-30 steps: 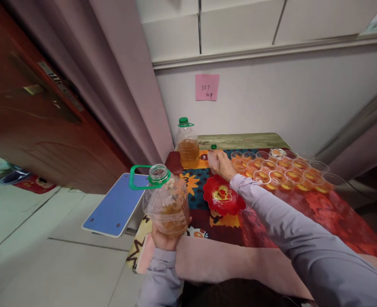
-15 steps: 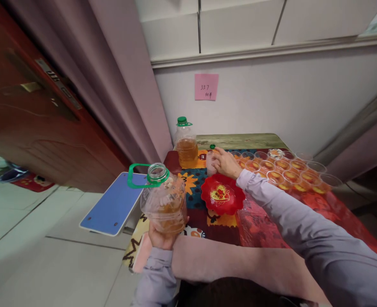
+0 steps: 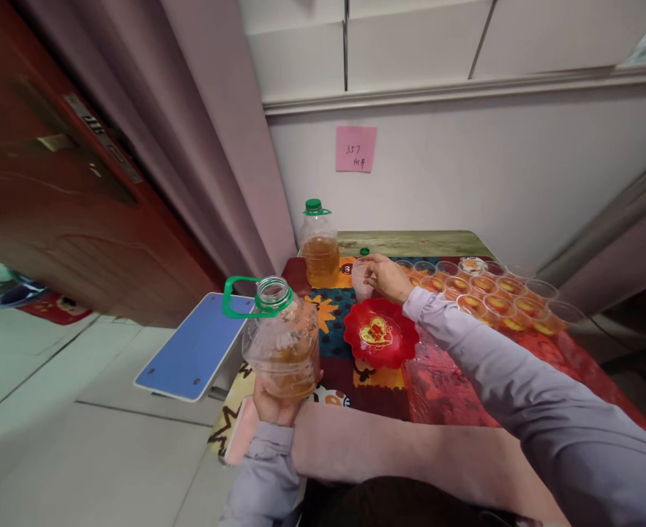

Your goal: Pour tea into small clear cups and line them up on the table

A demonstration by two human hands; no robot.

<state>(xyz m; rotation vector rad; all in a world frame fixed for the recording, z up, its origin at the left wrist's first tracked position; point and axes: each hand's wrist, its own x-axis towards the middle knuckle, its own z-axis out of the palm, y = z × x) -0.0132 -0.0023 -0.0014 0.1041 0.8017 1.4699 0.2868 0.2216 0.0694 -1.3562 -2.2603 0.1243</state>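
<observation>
My left hand (image 3: 276, 404) grips the bottom of an uncapped clear plastic jug (image 3: 282, 342) with a green handle ring, holding it upright above the table's near left corner; a little amber liquid sits in it. My right hand (image 3: 389, 277) reaches across and closes on a stack of clear plastic cups (image 3: 362, 279) behind a red heart-patterned dish (image 3: 380, 332). A second jug (image 3: 319, 246) with a green cap and amber liquid stands at the far left of the table.
Several clear cups of amber liquid (image 3: 484, 293) stand in rows on the colourful tablecloth (image 3: 448, 388) at the right. A blue board (image 3: 192, 348) juts out left of the table. A wooden door (image 3: 53, 190) stands left; a pink note (image 3: 355, 148) hangs on the wall.
My right hand has settled its fingers on the cup stack, lifted a little. The jug in my left hand has barely shifted. The view has drifted slightly.
</observation>
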